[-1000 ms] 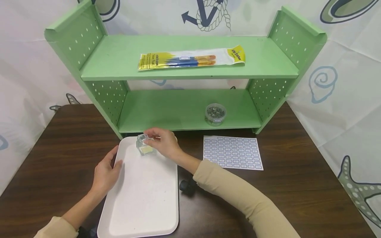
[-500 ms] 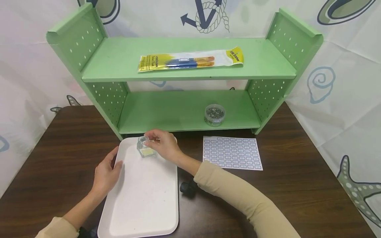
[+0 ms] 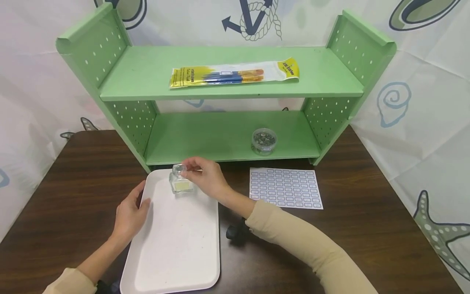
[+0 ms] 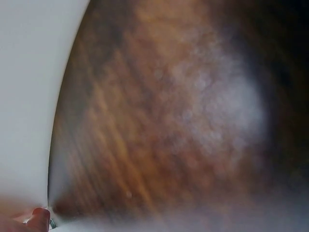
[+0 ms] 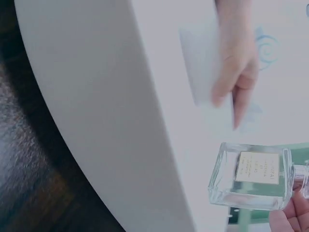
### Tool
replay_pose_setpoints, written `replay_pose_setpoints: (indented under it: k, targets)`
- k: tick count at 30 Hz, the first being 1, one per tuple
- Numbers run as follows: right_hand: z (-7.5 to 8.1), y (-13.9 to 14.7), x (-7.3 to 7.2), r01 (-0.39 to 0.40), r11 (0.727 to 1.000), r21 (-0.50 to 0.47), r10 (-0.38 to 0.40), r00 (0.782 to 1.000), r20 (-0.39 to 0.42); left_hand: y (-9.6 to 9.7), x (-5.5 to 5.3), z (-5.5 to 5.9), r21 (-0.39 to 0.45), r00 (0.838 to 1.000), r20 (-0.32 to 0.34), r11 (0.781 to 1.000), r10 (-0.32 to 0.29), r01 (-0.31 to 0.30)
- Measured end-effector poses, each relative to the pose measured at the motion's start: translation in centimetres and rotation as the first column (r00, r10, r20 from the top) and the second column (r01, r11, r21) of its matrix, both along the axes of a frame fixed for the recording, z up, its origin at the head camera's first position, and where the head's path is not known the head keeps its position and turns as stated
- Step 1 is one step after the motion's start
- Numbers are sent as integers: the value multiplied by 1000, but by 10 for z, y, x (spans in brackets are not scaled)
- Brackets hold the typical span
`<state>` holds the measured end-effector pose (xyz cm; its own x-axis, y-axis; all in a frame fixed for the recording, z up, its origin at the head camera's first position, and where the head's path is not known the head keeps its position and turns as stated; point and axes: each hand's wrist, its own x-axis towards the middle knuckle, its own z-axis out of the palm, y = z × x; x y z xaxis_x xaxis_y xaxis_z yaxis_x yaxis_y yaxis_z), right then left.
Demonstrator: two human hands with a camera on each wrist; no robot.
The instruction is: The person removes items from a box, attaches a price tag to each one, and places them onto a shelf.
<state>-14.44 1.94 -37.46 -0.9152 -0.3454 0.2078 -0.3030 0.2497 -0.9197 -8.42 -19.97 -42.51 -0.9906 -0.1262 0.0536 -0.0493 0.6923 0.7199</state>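
Note:
A clear square glass perfume bottle with a pale label stands over the far left end of a white tray. My right hand pinches its glass top between thumb and fingers. In the right wrist view the printed label of the perfume bottle shows, with my right fingers at its neck. My left hand grips the tray's left rim, thumb on the inner side and fingers along the outside. In the left wrist view, only a bit of that hand shows beside the tray.
Behind the tray stands a green two-tier shelf. Packaged paintbrushes lie on its upper board, and a round clear tub of small metallic pieces sits below. A sheet of labels lies right of the tray on the dark wooden table.
My right hand has tipped the perfume bottle, so its label and top face the head view more directly. The left hand and tray have stayed in place.

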Motion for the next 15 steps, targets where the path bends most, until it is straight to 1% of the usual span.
replay_pose_setpoints:
  k: [3, 5, 10, 13, 15]
  targets:
    - [8, 11, 5, -1, 1000, -31, 2, 1000, 31, 0, 0, 0, 1, 1000, 2, 1000, -3, 3]
    - [13, 21, 7, -8, 997, -75, 12, 999, 42, -1, 0, 0, -1, 1000, -2, 1000, -5, 5]
    - [25, 51, 15, -18, 988, -155, 21, 1000, 18, -1, 0, -1, 1, 1000, -6, 1000, -4, 4]
    - [30, 73, 20, -10, 985, -173, 11, 1000, 5, -1, 0, -1, 3, 1000, -1, 1000, -3, 3]
    - [31, 90, 25, 5, 987, -163, -4, 1000, 4, -1, -1, -1, 2, 1000, -1, 1000, -2, 2]
